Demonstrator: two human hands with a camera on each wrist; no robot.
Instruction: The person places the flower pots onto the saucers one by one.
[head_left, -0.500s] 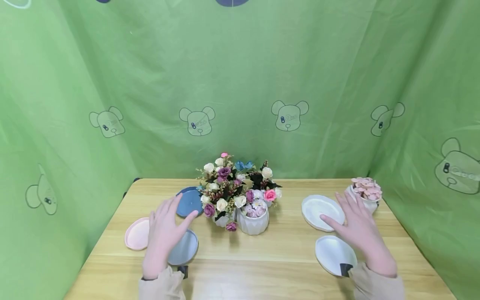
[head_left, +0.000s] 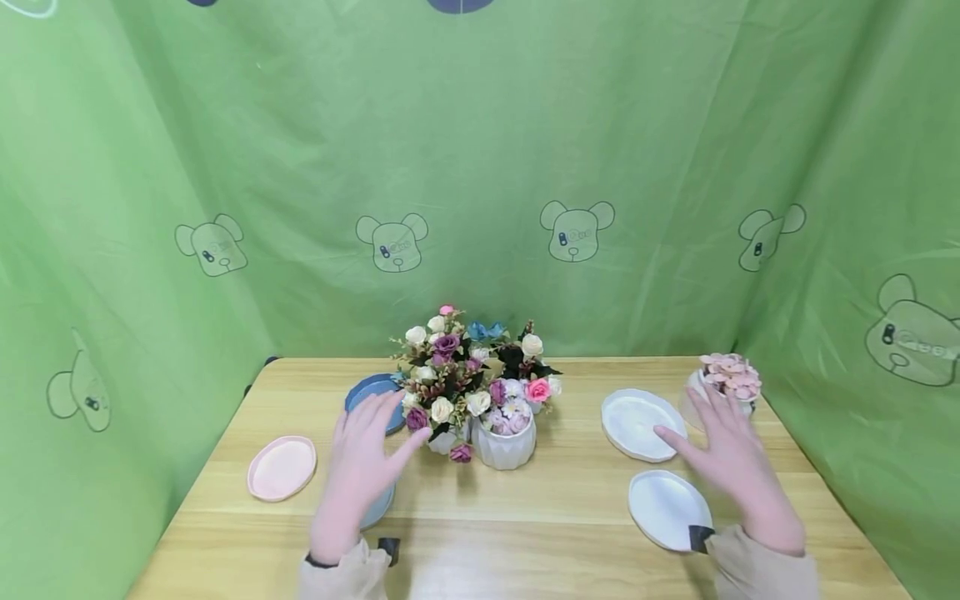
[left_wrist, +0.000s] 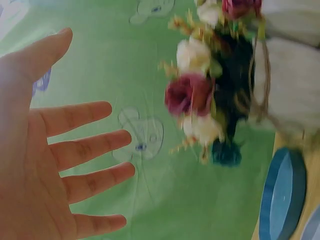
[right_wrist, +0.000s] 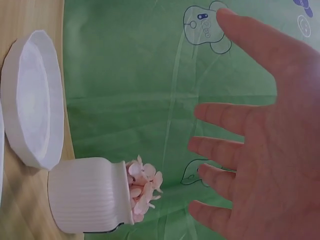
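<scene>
My left hand [head_left: 365, 471] hovers over the left part of the table, fingers spread and nothing held. Under it, the grey-blue plate [head_left: 381, 506] is mostly hidden; just beyond the fingertips lies a dark blue plate [head_left: 369, 388]. To its right stands a bunch of white and purple roses [head_left: 442, 367] in a white pot. Over on the right, my right hand [head_left: 731, 462] is also spread and holds nothing. Its fingers overlap the ribbed white pot [right_wrist: 87, 195] with pink flowers [right_wrist: 144, 187]. Two white plates [head_left: 643, 427] [head_left: 667, 510] lie left of that hand.
A pink plate [head_left: 282, 468] lies at the left. In the middle, a faceted white pot [head_left: 505, 446] with pale flowers stands close to the roses, and another flower arrangement [head_left: 531, 346] is behind. Green cloth [head_left: 480, 167] with bear heads surrounds the wooden table [head_left: 517, 550].
My left hand has moved right, uncovering the pink plate and covering more of the grey-blue one. My right hand has shifted slightly right. The plates and pots stay in place.
</scene>
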